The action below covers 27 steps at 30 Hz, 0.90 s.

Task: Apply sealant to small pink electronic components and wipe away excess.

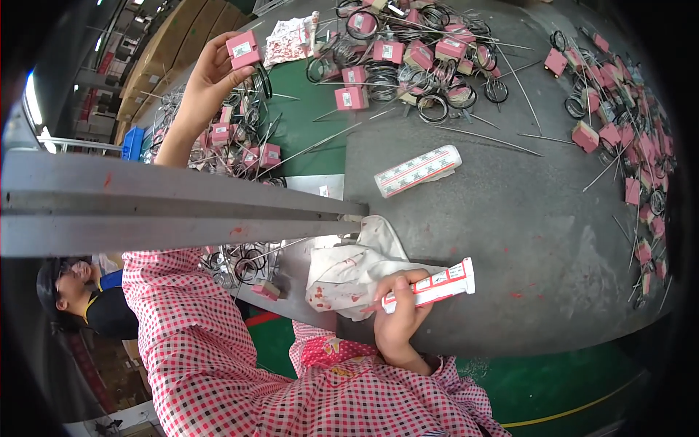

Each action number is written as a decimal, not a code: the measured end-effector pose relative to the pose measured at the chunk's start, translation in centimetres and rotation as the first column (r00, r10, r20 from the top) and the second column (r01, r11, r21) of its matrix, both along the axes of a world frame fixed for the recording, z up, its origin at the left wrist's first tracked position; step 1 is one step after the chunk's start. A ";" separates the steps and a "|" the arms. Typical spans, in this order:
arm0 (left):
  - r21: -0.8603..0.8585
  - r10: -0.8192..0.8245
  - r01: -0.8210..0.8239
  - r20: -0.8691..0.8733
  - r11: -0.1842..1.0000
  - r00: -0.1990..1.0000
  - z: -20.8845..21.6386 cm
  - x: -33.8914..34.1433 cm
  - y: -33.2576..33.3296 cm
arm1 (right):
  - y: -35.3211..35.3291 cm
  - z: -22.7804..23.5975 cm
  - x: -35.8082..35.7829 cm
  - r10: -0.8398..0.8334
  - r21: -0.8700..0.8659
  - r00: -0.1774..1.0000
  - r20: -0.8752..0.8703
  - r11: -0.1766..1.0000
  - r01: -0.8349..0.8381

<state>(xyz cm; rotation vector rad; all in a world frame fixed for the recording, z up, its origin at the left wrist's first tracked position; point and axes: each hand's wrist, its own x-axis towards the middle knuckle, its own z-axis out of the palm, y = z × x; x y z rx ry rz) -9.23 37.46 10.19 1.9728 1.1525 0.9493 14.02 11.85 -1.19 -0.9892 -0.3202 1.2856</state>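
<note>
Up at the far left, my left hand (207,84) grips a pink box-shaped part (243,49) with a pale label between thumb and fingers. A black coiled lead (262,81) hangs beside it. Low in the middle, the fingers of my right hand (400,328) are wrapped round a white and red squeeze tube (443,282), its flat end pointing right. Something red shows by the tube's left end; I cannot make out what it is. Just behind this hand lies a crumpled white cloth (346,269) with red stains. My left forearm is partly hidden by a grey metal beam.
The grey beam (175,200) crosses from the left edge to the middle. Pink boxes with coils and thin rods lie heaped at the back (419,54), right (641,138) and left (226,135). A white, red-striped packet (419,171) rests mid-table. Another person (102,298) is at left.
</note>
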 end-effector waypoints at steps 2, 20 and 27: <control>0.002 0.018 -0.018 0.018 1.000 1.000 0.7 -0.4 -1.0 | 0.0 0.1 0.0 -0.034 0.045 0.999 0.027 0.998 0.033; -0.070 0.513 -0.522 0.338 0.850 0.789 -3.7 2.5 -34.6 | -2.2 5.4 0.9 -0.075 0.364 0.986 -0.148 0.923 0.125; 0.062 -0.171 0.197 0.780 0.978 0.602 -9.6 10.6 -36.8 | -7.4 8.2 0.2 0.159 0.678 0.968 -0.193 0.735 0.014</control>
